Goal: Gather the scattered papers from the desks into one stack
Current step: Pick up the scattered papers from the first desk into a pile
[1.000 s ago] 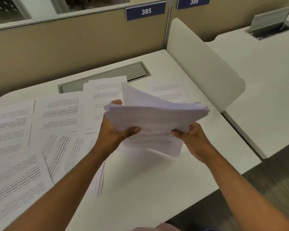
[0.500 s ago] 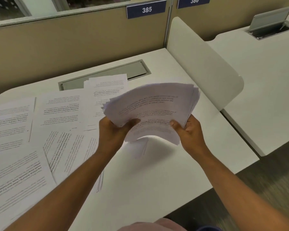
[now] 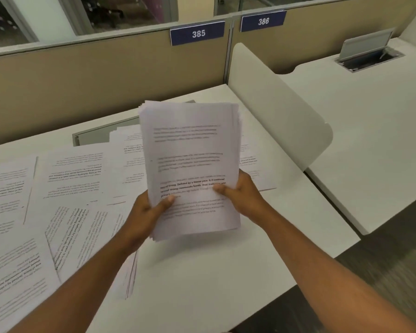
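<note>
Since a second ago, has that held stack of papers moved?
Yes. The stack has tipped from flat to upright, now covering the desk's grey cable hatch.

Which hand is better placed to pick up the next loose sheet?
Left, probably. The left hand grips the stack beside the loose sheets spread on the desk's left; the right hand has few nearby.

**Clear near-right desk, paper-covered left**

Bare desk [image 3: 202, 272] surface near and right of centre, open to reach. Loose sheets [image 3: 65, 200] cover the left half, overlapping. Held stack [image 3: 190, 164] stands upright mid-desk, blocking the far centre. White divider panel [image 3: 279, 111] walls the right edge. Beige partition [image 3: 106, 75] closes the far side. Next desk [image 3: 375, 131] beyond divider lies bare; its cable hatch [image 3: 368, 54] stands open far right.
</note>
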Tool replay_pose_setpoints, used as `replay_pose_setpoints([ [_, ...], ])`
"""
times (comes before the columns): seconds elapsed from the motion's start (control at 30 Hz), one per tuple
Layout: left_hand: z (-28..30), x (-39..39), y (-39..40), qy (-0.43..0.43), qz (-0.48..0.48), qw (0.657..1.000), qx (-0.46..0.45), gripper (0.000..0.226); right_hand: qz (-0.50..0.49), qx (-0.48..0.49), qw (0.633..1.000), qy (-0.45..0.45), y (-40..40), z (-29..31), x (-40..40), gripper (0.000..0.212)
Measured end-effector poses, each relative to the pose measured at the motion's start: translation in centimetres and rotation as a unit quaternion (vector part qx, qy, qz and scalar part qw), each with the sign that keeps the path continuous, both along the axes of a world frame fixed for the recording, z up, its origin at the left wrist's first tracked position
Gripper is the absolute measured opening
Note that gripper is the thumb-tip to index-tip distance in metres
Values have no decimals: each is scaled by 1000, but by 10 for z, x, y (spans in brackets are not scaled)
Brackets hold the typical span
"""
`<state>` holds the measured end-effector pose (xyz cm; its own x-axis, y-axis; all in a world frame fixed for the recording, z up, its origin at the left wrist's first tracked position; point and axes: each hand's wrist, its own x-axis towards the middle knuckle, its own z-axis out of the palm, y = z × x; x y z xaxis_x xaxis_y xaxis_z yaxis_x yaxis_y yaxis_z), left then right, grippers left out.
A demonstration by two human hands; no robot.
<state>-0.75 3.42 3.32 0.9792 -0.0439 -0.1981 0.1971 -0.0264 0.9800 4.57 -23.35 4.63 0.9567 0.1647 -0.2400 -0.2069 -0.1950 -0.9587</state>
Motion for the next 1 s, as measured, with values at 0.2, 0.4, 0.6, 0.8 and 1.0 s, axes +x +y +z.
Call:
replay_pose_setpoints([
  [0.2, -11, -19, 31, 56, 85, 993, -63, 28, -144, -300, 943, 29, -20, -28, 57, 38],
  [0.4, -31, -29, 59, 87, 134, 982, -97, 32, -163, -474, 845, 184, -52, -45, 87, 95],
  [0.6, -45, -27, 64, 85, 159, 977, -110, 33, -141, -373, 902, 167, -68, -51, 103, 75],
  [0.8, -58, -25, 68, 98, 199, 972, -80, 25, -125, -107, 982, 94, -84, -40, 90, 49],
  [1.0, -61, -26, 65, 112, 215, 966, -86, 24, -123, 88, 988, 27, -64, -4, 51, 49],
])
